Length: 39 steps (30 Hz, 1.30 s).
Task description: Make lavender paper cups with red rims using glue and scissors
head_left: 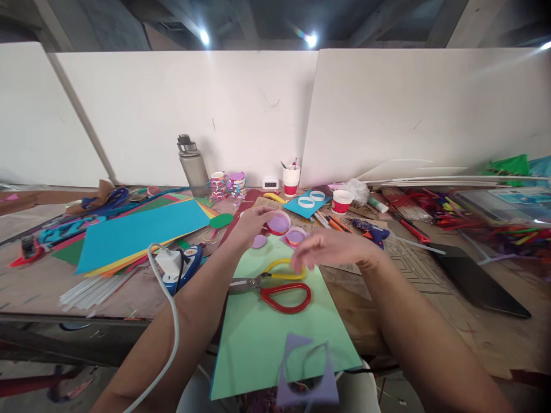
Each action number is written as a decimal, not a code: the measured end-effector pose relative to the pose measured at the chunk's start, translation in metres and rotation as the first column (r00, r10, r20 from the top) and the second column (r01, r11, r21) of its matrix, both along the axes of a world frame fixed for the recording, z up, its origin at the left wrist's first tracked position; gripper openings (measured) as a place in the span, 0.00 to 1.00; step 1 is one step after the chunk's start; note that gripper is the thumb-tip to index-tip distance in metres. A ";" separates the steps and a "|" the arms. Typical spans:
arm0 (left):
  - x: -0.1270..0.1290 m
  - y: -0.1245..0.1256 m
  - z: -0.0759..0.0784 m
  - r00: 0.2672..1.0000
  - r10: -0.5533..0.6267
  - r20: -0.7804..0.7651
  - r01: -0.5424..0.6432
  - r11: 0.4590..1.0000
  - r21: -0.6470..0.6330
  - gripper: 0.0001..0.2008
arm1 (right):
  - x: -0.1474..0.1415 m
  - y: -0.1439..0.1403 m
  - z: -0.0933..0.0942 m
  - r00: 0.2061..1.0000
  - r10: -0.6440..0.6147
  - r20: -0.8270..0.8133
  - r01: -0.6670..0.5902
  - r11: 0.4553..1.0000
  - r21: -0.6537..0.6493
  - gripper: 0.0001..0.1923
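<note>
While the left hand (253, 222) reaches forward across the table, its fingers close round the near rim of a small round red-walled cup with a lilac paper disc inside (278, 223), which sits just beyond the far edge of a pale green rectangular paper sheet (267, 332). Just right of that cup lies a second, similar lilac-topped round piece (295, 236), and a flat lilac paper circle (259, 242) lies under the left wrist. Nearer, the right hand (329, 251) hovers blurred over the sheet, fingers loosely spread and holding nothing, just above the yellow and red looped handles of steel scissors (279, 287). Below both forearms the smooth green sheet lies mostly bare, down to a lilac paper offcut with a round hole (307, 373) overhanging the table edge. Left of the left arm runs a white cable (170, 321).
</note>
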<state>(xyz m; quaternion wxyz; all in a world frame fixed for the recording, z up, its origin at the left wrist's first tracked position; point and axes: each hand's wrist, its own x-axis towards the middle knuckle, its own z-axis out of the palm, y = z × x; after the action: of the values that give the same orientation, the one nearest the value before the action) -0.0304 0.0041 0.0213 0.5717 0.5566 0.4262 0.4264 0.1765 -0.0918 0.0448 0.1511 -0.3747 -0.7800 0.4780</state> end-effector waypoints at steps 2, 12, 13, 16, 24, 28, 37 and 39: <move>-0.002 0.001 -0.001 0.999 -0.027 -0.021 0.027 1.000 0.004 0.05 | -0.002 0.014 -0.018 0.920 -0.392 0.009 0.373 0.880 0.294 0.15; -0.001 0.005 -0.022 0.960 -0.156 -0.234 0.166 0.986 0.022 0.08 | -0.017 0.042 -0.064 0.536 -0.790 0.297 0.547 0.593 0.590 0.11; 0.000 0.005 -0.023 0.949 -0.161 -0.271 0.178 0.983 0.041 0.07 | -0.015 0.042 -0.063 0.522 -0.800 0.296 0.557 0.582 0.592 0.10; 0.001 0.005 -0.026 0.902 -0.185 -0.390 0.244 0.964 0.109 0.05 | -0.004 0.045 -0.058 0.454 -0.850 0.267 0.597 0.513 0.617 0.12; 0.008 0.009 -0.029 0.828 0.085 -0.554 0.198 0.880 0.431 0.12 | 0.002 0.042 -0.045 0.426 -0.903 0.053 0.718 0.374 0.587 0.10; 0.009 0.008 -0.030 0.838 0.083 -0.540 0.188 0.884 0.428 0.09 | -0.003 0.040 -0.045 0.449 -0.876 -0.179 0.831 0.335 0.444 0.08; 0.009 0.002 -0.021 0.980 -0.106 -0.170 0.137 0.975 0.177 0.27 | -0.011 0.046 -0.060 0.420 -0.832 -0.363 0.889 0.296 0.349 0.03; 0.012 -0.004 -0.018 0.967 -0.254 0.029 0.254 0.967 -0.001 0.32 | -0.015 0.046 -0.064 0.447 -0.815 -0.370 0.870 0.300 0.391 0.04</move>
<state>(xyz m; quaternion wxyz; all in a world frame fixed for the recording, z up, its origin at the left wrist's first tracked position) -0.0187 0.0000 0.0038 0.6290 0.5988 0.3443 0.3567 0.1616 -0.0461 -0.0196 0.5145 -0.6440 -0.5556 0.1093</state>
